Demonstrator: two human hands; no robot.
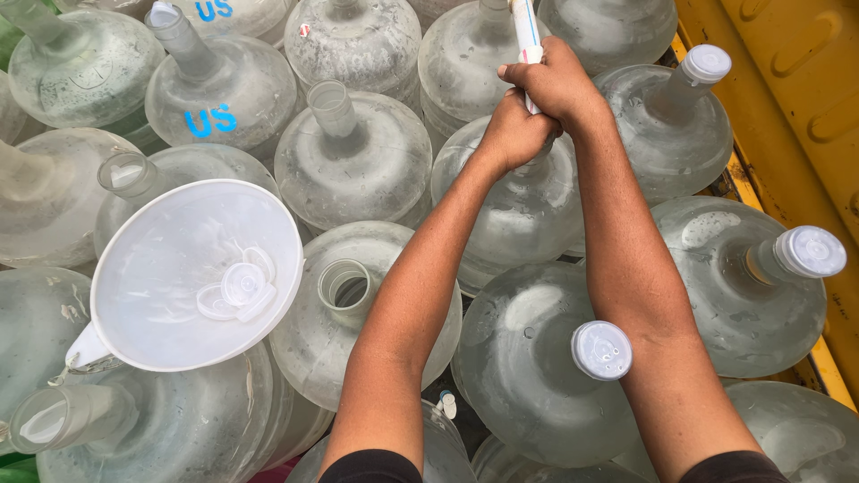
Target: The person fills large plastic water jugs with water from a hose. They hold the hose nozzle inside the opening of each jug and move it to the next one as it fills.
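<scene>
Both arms reach forward over a crowd of large clear water jugs. My right hand (557, 82) grips a white tube with a blue stripe (525, 27) that rises out of the top edge of the view. My left hand (512, 132) is closed just below it, around the neck of a jug (528, 215) whose mouth is hidden under my hands. What exactly the left hand's fingers hold is hidden. A white funnel (179, 277) with three white caps (237, 291) lying in it rests on jugs at the left.
Capped jugs (537, 367) stand at the right and lower middle; open-necked jugs (344, 291) stand in the centre and left. A jug with blue letters (219, 89) is at the back left. A yellow metal wall (787, 80) runs along the right side.
</scene>
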